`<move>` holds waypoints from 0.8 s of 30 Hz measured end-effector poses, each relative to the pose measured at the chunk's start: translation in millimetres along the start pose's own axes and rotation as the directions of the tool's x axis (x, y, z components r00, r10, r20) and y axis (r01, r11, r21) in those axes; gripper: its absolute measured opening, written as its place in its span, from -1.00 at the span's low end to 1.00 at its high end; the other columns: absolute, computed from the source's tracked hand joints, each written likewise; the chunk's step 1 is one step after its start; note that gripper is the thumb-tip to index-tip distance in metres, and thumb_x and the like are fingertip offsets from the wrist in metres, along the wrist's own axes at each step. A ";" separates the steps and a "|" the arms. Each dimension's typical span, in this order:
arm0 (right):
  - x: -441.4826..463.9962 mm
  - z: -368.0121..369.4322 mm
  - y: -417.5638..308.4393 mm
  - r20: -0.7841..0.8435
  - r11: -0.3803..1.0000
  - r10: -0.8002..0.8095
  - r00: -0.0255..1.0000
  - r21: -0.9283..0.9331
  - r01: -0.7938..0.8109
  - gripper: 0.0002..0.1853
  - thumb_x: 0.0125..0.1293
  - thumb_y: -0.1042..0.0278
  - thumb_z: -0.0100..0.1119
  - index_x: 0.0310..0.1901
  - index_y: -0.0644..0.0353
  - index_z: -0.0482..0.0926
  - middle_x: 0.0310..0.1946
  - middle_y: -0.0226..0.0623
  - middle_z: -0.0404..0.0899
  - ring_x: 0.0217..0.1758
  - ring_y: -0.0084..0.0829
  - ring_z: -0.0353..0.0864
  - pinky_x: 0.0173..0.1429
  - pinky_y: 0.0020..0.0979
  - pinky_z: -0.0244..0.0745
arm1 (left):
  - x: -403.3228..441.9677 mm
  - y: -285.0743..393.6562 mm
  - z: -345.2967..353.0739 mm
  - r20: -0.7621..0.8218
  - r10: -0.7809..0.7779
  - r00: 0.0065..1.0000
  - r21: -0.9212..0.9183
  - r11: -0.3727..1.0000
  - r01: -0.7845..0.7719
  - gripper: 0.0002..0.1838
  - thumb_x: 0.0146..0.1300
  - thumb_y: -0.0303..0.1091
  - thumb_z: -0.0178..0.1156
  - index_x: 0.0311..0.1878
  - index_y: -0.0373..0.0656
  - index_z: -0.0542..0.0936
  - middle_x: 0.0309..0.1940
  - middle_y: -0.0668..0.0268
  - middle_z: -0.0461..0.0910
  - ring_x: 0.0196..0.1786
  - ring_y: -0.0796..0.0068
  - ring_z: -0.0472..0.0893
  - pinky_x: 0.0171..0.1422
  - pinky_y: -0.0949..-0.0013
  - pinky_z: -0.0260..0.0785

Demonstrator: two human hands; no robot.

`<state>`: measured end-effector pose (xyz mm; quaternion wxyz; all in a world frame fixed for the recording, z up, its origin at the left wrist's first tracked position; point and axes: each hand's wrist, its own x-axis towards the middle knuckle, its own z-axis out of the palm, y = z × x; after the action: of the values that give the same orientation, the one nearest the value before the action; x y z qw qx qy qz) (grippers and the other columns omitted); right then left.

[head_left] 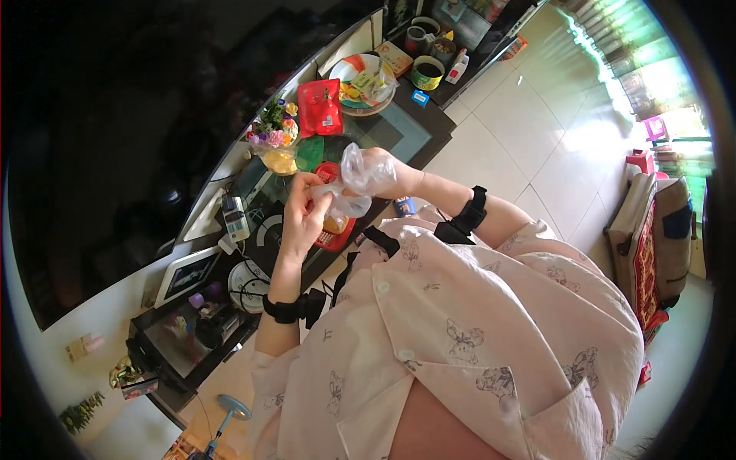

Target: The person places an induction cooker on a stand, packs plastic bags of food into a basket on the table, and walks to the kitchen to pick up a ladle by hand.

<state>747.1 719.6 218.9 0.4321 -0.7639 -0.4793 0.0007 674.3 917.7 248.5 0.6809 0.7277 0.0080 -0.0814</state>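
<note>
Above the dark, glass-topped bench [435, 129], a sheet of thin, clear, crumpled plastic film [349, 205] hangs between the person's two bare hands, just in front of the body. The left hand [305, 212] pinches its near part between thumb and fingertips, probably because so limp a film needs a firm nip to keep its shape. Loose folds wrap the right hand [381, 170] and hide its fingers, so I cannot tell whether that grip is spread or pressed together; nor can I tell whether the film is a bag or a glove. Holding it aloft seems to keep it clear of the red plastic tray [330, 242] with yellowish contents, partly hidden beneath the left hand. Near the hands lie a round red container [327, 169], a flat green packet [310, 152] and a clear bag of yellow pieces [279, 161], presumably set there for easy reach. Farther along, a shiny red pouch [320, 108] lies beside a patterned white plate [350, 67], perhaps put aside to leave working room.
</note>
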 end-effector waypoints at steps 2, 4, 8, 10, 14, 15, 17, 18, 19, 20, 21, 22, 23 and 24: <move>0.2 1.4 -7.5 -0.096 0.906 0.073 0.993 0.422 -0.026 -0.77 -0.13 0.45 0.32 -0.40 0.24 0.48 -0.42 -0.21 0.46 -0.37 -0.18 0.44 -0.25 -0.30 0.39 | 5.2 -3.9 -7.3 0.061 0.038 0.997 0.091 0.995 -0.044 -0.84 0.18 -0.45 0.14 -0.20 -0.23 0.41 -0.40 0.38 0.46 -0.38 0.67 0.40 -0.32 0.58 0.26; 0.8 -0.1 -12.3 -0.098 0.914 0.073 0.992 0.404 -0.028 -0.73 -0.17 0.43 0.36 -0.39 0.25 0.49 -0.43 -0.20 0.46 -0.33 -0.18 0.45 -0.25 -0.29 0.39 | 7.5 -1.9 -11.8 0.143 -0.077 0.987 0.332 0.943 0.025 -0.84 0.18 -0.44 0.15 -0.20 -0.23 0.44 -0.47 0.39 0.44 -0.41 0.68 0.40 -0.32 0.56 0.29; -3.3 -3.4 -17.4 0.011 0.914 0.148 0.989 0.380 -0.142 -0.62 -0.20 0.55 0.34 -0.23 0.29 0.53 -0.21 -0.08 0.50 -0.10 -0.09 0.51 -0.06 -0.25 0.44 | 2.5 2.6 -6.8 0.120 -0.008 0.993 0.443 0.895 -0.046 -0.87 0.18 -0.46 0.14 -0.23 -0.29 0.46 -0.59 0.33 0.52 -0.52 0.63 0.46 -0.38 0.53 0.29; -3.9 0.4 -20.5 -0.078 0.923 0.050 0.996 0.384 -0.016 -0.62 -0.20 0.56 0.33 -0.23 0.30 0.53 -0.20 -0.08 0.49 -0.09 -0.07 0.50 -0.05 -0.23 0.44 | 1.5 2.4 -10.6 0.159 -0.011 0.987 0.474 0.878 -0.067 -0.85 0.17 -0.46 0.13 -0.22 -0.31 0.46 -0.63 0.29 0.52 -0.56 0.62 0.45 -0.42 0.53 0.26; -3.4 0.5 -20.5 0.004 0.936 0.047 0.999 0.348 -0.045 -0.62 -0.25 0.58 0.32 -0.26 0.33 0.51 -0.24 -0.08 0.48 -0.11 -0.04 0.50 -0.05 -0.22 0.44 | 2.9 5.8 -11.8 0.177 -0.092 0.980 0.485 0.874 -0.005 -0.86 0.17 -0.43 0.13 -0.24 -0.28 0.47 -0.61 0.34 0.53 -0.52 0.65 0.45 -0.39 0.53 0.25; -3.8 -1.3 -20.7 0.003 0.937 0.047 0.999 0.348 -0.045 -0.62 -0.25 0.58 0.32 -0.26 0.33 0.51 -0.24 -0.08 0.48 -0.11 -0.04 0.50 -0.05 -0.22 0.44 | 0.9 8.4 -9.6 0.141 -0.087 0.986 0.353 0.935 0.032 -0.88 0.17 -0.44 0.12 -0.27 -0.28 0.47 -0.61 0.36 0.53 -0.51 0.66 0.45 -0.38 0.55 0.25; -2.5 -10.0 -21.7 -0.026 0.955 0.060 0.998 0.293 -0.049 -0.61 -0.27 0.58 0.31 -0.27 0.34 0.50 -0.24 -0.07 0.48 -0.13 -0.04 0.50 -0.05 -0.23 0.45 | -0.4 9.5 -6.7 0.105 -0.086 0.991 0.214 0.975 0.062 -0.91 0.17 -0.46 0.12 -0.30 -0.27 0.47 -0.60 0.37 0.54 -0.50 0.66 0.45 -0.38 0.56 0.25; -1.4 -12.4 -21.1 -0.027 0.955 0.059 0.998 0.294 -0.049 -0.61 -0.27 0.58 0.31 -0.27 0.34 0.50 -0.24 -0.07 0.48 -0.13 -0.04 0.50 -0.05 -0.23 0.45 | -0.8 5.5 -6.4 0.072 -0.070 0.995 0.201 0.978 0.054 -0.89 0.13 -0.44 0.15 -0.32 -0.26 0.46 -0.59 0.36 0.55 -0.51 0.68 0.47 -0.39 0.55 0.27; -0.5 -14.3 -20.7 -0.018 0.955 0.069 0.997 0.290 -0.061 -0.61 -0.27 0.59 0.31 -0.27 0.34 0.50 -0.25 -0.08 0.48 -0.14 -0.05 0.50 -0.06 -0.23 0.45 | -1.4 4.0 -6.2 0.037 -0.055 0.998 0.188 0.981 0.047 -0.86 0.09 -0.43 0.19 -0.34 -0.25 0.45 -0.59 0.35 0.56 -0.51 0.69 0.48 -0.41 0.53 0.29; -0.1 -14.7 -20.8 -0.007 0.955 0.078 0.997 0.286 -0.073 -0.61 -0.27 0.59 0.30 -0.27 0.34 0.50 -0.25 -0.09 0.48 -0.14 -0.05 0.50 -0.06 -0.24 0.45 | -1.9 4.4 -7.4 0.036 -0.056 0.998 0.188 0.981 0.048 -0.86 0.09 -0.43 0.19 -0.34 -0.25 0.45 -0.59 0.35 0.56 -0.51 0.69 0.48 -0.41 0.53 0.29; 0.9 -13.8 -20.8 -0.005 0.955 0.076 0.997 0.287 -0.072 -0.61 -0.27 0.59 0.30 -0.27 0.34 0.50 -0.25 -0.09 0.48 -0.14 -0.05 0.50 -0.06 -0.24 0.45 | -1.8 6.4 -8.8 0.073 -0.104 0.992 0.202 0.975 0.088 -0.87 0.09 -0.44 0.18 -0.34 -0.27 0.47 -0.61 0.33 0.55 -0.53 0.68 0.48 -0.42 0.53 0.29; 2.9 -12.2 -20.0 0.006 0.945 0.041 0.999 0.323 -0.041 -0.62 -0.27 0.60 0.30 -0.28 0.34 0.50 -0.26 -0.09 0.48 -0.15 -0.05 0.51 -0.07 -0.24 0.45 | -1.0 8.8 -9.5 0.108 -0.153 0.982 0.218 0.968 0.127 -0.88 0.09 -0.44 0.16 -0.33 -0.28 0.49 -0.63 0.32 0.55 -0.55 0.67 0.47 -0.43 0.53 0.29; 3.8 -10.3 -20.3 0.017 0.933 0.005 1.000 0.361 -0.011 -0.62 -0.28 0.61 0.29 -0.28 0.35 0.50 -0.27 -0.10 0.48 -0.15 -0.05 0.51 -0.07 -0.24 0.45 | 0.0 12.3 -8.9 0.103 -0.154 0.983 0.216 0.968 0.129 -0.88 0.09 -0.44 0.16 -0.33 -0.28 0.49 -0.63 0.32 0.55 -0.55 0.67 0.47 -0.43 0.53 0.29; 3.9 -7.7 -21.1 0.023 0.930 0.001 1.000 0.367 -0.009 -0.62 -0.28 0.61 0.29 -0.28 0.35 0.50 -0.27 -0.10 0.48 -0.15 -0.05 0.51 -0.07 -0.24 0.45 | 1.8 15.7 -8.7 0.174 -0.214 0.961 0.265 0.950 0.164 -0.88 0.09 -0.43 0.15 -0.35 -0.30 0.52 -0.65 0.31 0.54 -0.56 0.65 0.47 -0.44 0.52 0.29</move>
<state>737.0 720.9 239.3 0.5618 -0.6710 -0.4736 0.0997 679.0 925.0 264.3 0.5711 0.7910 -0.0008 -0.2197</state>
